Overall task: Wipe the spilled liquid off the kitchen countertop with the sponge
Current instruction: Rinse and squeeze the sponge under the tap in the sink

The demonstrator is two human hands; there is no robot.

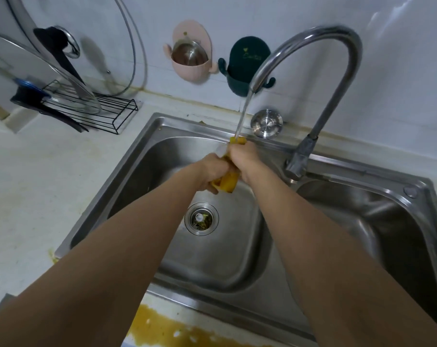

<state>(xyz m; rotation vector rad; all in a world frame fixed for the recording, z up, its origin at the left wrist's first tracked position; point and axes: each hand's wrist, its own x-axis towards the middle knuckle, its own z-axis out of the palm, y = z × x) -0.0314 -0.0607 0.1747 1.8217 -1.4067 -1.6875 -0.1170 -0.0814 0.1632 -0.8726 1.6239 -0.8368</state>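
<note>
**Still at the tap, with the spill behind my wrists**

Right now I have the yellow sponge [226, 180] clamped between both fists over the left basin of the sink [127, 156]. My left hand [212, 171] grips its near end and my right hand [242, 156] its far end, both sets of fingers curled tight around it. The sponge's long axis runs away from me, up toward the stream of water [243, 113] falling from the faucet [312, 46] onto its far tip. Both arms reach out nearly straight, the hands touching. The brown-yellow spilled liquid [162, 326] lies on the countertop [32, 184] at the sink's front edge, close to my body and under my left forearm. So I judge the next move is a pull back toward me, and the left hand is the nearer one.
</note>
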